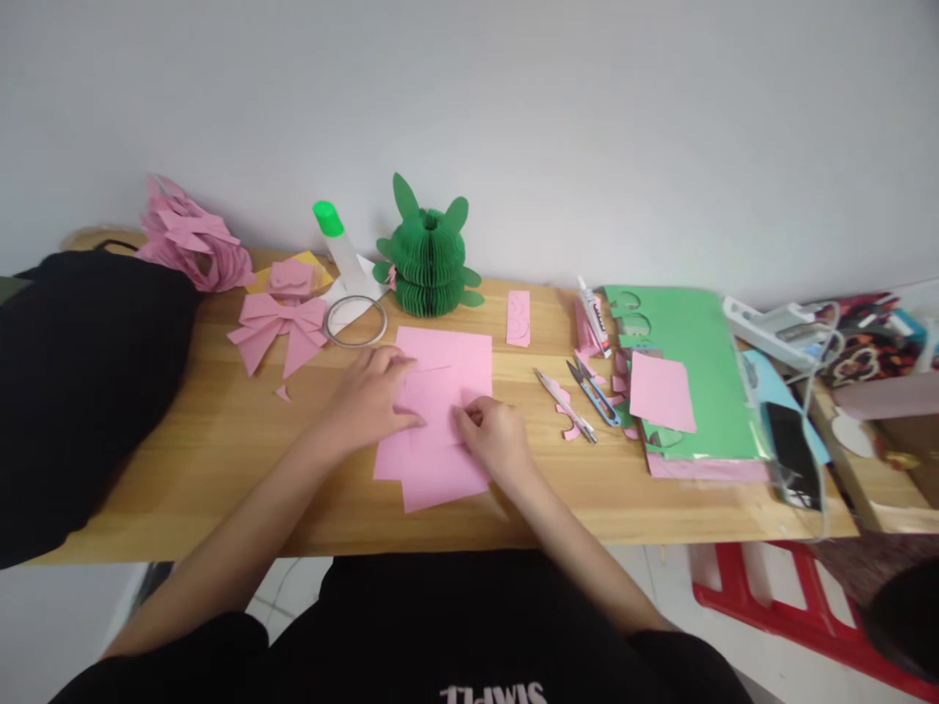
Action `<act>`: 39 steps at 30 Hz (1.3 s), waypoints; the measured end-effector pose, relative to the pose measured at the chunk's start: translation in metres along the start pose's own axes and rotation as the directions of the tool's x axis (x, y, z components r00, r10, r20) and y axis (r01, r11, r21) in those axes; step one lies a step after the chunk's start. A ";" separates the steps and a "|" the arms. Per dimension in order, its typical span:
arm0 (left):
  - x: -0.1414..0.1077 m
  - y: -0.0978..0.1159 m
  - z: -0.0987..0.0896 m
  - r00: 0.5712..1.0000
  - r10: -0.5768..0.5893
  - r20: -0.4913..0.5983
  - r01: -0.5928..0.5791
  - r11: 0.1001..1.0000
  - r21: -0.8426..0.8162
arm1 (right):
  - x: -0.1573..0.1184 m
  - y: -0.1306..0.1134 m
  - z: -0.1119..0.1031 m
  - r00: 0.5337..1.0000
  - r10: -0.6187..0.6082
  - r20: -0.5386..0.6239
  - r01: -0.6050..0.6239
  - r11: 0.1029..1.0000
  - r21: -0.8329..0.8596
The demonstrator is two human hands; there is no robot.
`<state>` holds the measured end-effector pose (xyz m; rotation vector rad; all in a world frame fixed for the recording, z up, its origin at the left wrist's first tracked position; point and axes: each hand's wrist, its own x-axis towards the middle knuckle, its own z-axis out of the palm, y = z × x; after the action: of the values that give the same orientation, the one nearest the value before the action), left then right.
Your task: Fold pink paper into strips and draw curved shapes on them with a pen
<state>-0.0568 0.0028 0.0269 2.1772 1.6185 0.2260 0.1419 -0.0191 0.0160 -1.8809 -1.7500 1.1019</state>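
Two overlapping sheets of pink paper (440, 479) lie on the wooden table in front of me, a thin dark line showing near the upper part. My left hand (374, 396) rests on their left side, thumb and fingers spread apart. At the right edge my right hand (497, 435) is closed, thumb and forefinger pinching the pink paper. Right of that hand lie a pen (564, 403) over pink scraps and blue-handled thread snips (598, 393). A silvery ring (330, 323) sits beyond my left hand.
A green paper honeycomb figure (429, 259) and a green-capped glue bottle (341, 244) stand by the wall. Pink paper bows (283, 323) lie left, near a black bag (88, 381). Green sheets (711, 381), a glue tube (594, 318) and a phone (792, 455) lie right.
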 end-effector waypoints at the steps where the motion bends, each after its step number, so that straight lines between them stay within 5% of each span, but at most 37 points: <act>1: -0.001 0.000 0.003 1.000 0.003 -0.005 -0.003 1.000 0.005 | 0.002 -0.001 -0.004 1.000 -0.014 -0.014 0.013 0.998 -0.054; 5: -0.001 -0.004 0.012 0.999 0.018 -0.028 -0.017 1.000 0.018 | 0.019 -0.010 -0.022 0.988 -0.153 0.023 0.155 0.971 -0.184; 9: -0.001 -0.003 0.011 1.000 -0.008 -0.019 0.008 1.000 0.023 | 0.046 -0.026 -0.032 0.904 -0.311 0.293 0.396 0.867 -0.302; 17: 0.000 0.001 0.008 1.000 -0.007 -0.003 0.007 0.999 0.031 | 0.070 -0.042 -0.034 0.877 -0.238 0.418 0.388 0.864 -0.320; 26: 0.003 -0.003 0.008 0.999 0.043 -0.026 -0.042 0.998 0.051 | 0.066 -0.036 -0.038 0.897 -0.258 0.359 0.316 0.942 -0.113; 32: -0.001 0.003 0.009 0.995 0.056 -0.084 -0.048 0.995 0.092 | 0.047 -0.014 -0.027 0.961 -0.221 0.165 0.205 0.972 0.110; 35: -0.012 0.004 0.010 0.985 -0.013 -0.170 0.026 0.997 0.071 | 0.035 0.007 -0.060 0.978 -0.198 0.064 0.184 0.967 0.173; 39: -0.032 -0.004 0.016 0.994 -0.036 -0.100 0.041 0.998 0.045 | 0.019 0.056 -0.161 0.984 -0.075 -0.164 0.106 0.976 0.192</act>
<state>-0.0648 -0.0299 0.0147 2.1991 1.7347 0.2910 0.2955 0.0293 0.0734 -1.7002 -1.5611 1.0261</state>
